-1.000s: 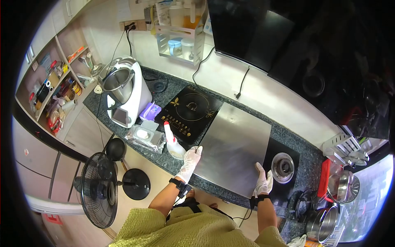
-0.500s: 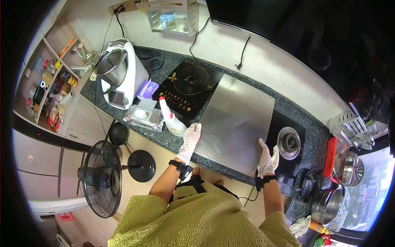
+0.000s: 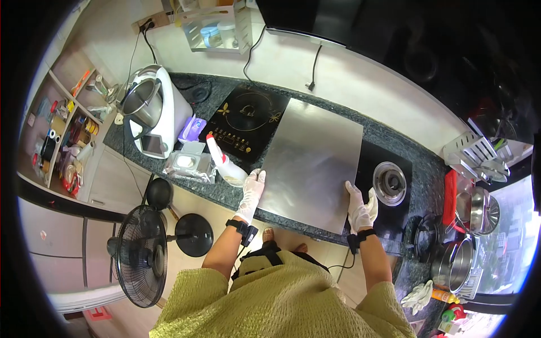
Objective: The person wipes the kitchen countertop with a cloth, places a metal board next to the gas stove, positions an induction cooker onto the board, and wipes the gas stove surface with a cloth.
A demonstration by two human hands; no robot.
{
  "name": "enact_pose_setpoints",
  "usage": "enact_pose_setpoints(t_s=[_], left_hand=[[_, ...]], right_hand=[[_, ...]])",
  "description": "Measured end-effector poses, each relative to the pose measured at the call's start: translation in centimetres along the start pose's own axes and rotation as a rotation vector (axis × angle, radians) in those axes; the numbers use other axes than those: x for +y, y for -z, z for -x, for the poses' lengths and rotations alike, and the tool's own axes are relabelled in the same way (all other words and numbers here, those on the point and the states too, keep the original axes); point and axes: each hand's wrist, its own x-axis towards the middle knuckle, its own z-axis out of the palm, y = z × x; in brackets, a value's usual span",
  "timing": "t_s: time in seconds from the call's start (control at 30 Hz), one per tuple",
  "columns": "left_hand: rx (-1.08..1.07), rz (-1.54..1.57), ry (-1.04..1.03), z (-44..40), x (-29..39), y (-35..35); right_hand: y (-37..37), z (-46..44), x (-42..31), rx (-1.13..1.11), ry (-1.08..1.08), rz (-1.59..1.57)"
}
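The head view shows a shiny metal sheet (image 3: 313,163) lying on the table (image 3: 426,169), between a black induction cooktop (image 3: 248,115) and a round gas burner (image 3: 389,183). The gloved left hand (image 3: 251,192) touches its left edge, beside a white spray bottle (image 3: 226,164); the gloved right hand (image 3: 359,207), well apart, touches its right edge. Nobody can tell if they grip it.

No words, brands or numbers are legible. Black cooktop (image 3: 246,125), far left on the counter, bears gold printed marks: a leaf-like motif (image 3: 224,109) at left, another at right, and small control symbols (image 3: 228,139) toward the near side, too small to read. Purple packet (image 3: 192,129): print unreadable.
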Motion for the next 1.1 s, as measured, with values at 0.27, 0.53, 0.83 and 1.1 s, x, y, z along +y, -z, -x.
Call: enact_pose_setpoints(t_s=[0.27, 0.53, 0.83, 1.1], left_hand=[[-0.039, -0.07, -0.005, 0.2, 1.2, 0.5], [-0.095, -0.02, 0.031, -0.5, 0.7, -0.2], [-0.04, -0.046, 0.025, -0.8, 1.9, -0.7], [-0.003, -0.141, 0.064, 0.0, 3.2, -1.5]], right_hand=[[-1.1, 1.9, -2.2, -0.184, -0.118, -0.007], [2.2, -1.9, 0.7, -0.231, -0.084, -0.203], [0.0, 0.2, 0.4, 0.04, 0.062, -0.056], [1.4, -4.8, 1.9, -0.055, -0.008, 0.124]])
